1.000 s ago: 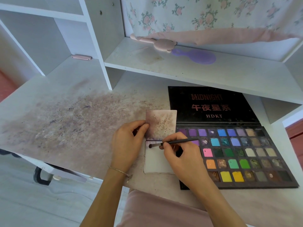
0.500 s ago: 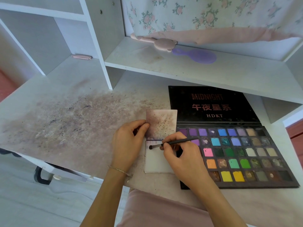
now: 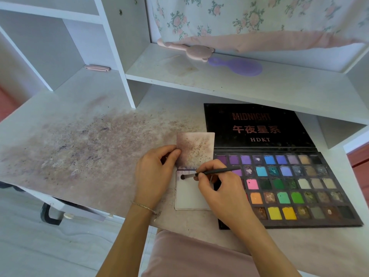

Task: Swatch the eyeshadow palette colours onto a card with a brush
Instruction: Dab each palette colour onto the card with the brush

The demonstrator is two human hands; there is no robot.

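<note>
A: What does the right hand [image 3: 217, 186] do at this moment?

B: It pinches the brush [image 3: 207, 172] between thumb and fingers, a little behind the metal part. The dark tip lies on the white card [image 3: 191, 196], at its far left corner, where there is already a purple-grey smear.

A: Did it move in the last second?

B: Only a little. One second ago the tip was at almost the same place, slightly more to the far side; half a second ago it was a bit nearer, and now it is about there again. I judge this as short strokes over one small spot, so the colour is being laid down, not fetched.

A: And the left hand [image 3: 153, 176]?

B: Its fingers are curled, and thumb and finger hold the left edge of the stained card [image 3: 196, 149], which stands just beyond the white one. It has not shifted, so it keeps the cards steady.

A: Where is the eyeshadow palette [image 3: 287, 188]?

B: Open on the desk [image 3: 79, 148], just to the right of the cards, lid lying back on the far side.

A: What does this mean for the task?

B: Most of the white card is bare. I think this is an early swatch and many colours remain.
</note>
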